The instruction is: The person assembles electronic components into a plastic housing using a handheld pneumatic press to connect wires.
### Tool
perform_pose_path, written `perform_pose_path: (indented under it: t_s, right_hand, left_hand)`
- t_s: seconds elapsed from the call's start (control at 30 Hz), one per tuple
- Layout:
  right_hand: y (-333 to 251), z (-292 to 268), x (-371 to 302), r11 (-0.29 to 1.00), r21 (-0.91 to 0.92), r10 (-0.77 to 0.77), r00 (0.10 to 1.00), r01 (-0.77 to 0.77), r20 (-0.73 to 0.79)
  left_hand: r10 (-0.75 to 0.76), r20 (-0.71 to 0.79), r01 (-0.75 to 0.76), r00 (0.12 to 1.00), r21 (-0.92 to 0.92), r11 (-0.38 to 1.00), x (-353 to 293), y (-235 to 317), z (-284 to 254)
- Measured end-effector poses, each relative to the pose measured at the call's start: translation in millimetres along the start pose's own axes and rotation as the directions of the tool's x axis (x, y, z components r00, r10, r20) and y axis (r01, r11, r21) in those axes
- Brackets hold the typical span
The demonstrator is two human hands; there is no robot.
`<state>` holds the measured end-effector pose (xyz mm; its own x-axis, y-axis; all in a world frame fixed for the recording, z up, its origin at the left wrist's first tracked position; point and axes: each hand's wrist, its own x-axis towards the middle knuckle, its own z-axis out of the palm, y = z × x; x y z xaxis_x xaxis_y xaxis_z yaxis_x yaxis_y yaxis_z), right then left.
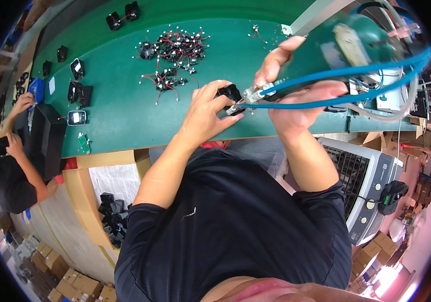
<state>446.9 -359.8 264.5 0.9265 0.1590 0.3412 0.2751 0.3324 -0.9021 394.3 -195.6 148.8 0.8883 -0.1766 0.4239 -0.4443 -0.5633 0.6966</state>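
My left hand (208, 110) is closed around a small black plastic housing (230, 92) above the green table. Against the housing's right side sits a small metal fitting (251, 94), fed by two blue hoses (321, 104) that run off to the right. My right hand (292, 108) is turned palm up around the hoses, fingers and thumb spread wide and slightly blurred. Its fingers show beyond the upper hose, its thumb between the hoses. Whether the right hand touches the fitting is hidden. Past my left hand lies a pile of small black parts with red wires (175, 45).
Several black housings (77, 68) and a green circuit board (84, 143) lie on the table's left. A co-worker's hand (23, 102) is by a blue bin (36, 89). Below the table edge are a carton of black parts (112, 214) and a grey air cooler (359, 186).
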Motion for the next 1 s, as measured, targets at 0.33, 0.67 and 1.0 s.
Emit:
perform_pose_path:
  t_s: [0.33, 0.67, 1.0]
  right_hand:
    - [-41, 2, 34, 0.958, 0.274, -0.125, 0.984, 0.088, 0.123]
    - [4, 15, 10, 0.995, -0.089, -0.051, 0.999, 0.052, 0.017]
    - [2, 15, 9, 0.986, -0.156, -0.059, 0.998, 0.059, 0.006]
  left_hand:
    - [0.006, -0.032, -0.007, 0.999, -0.018, 1.0, -4, -4, 0]
    - [-0.016, -0.013, 0.016, 1.0, -0.015, 1.0, -5, -2, 1]
    - [0.0, -0.004, 0.0, 1.0, -0.023, 1.0, -5, -5, 2]
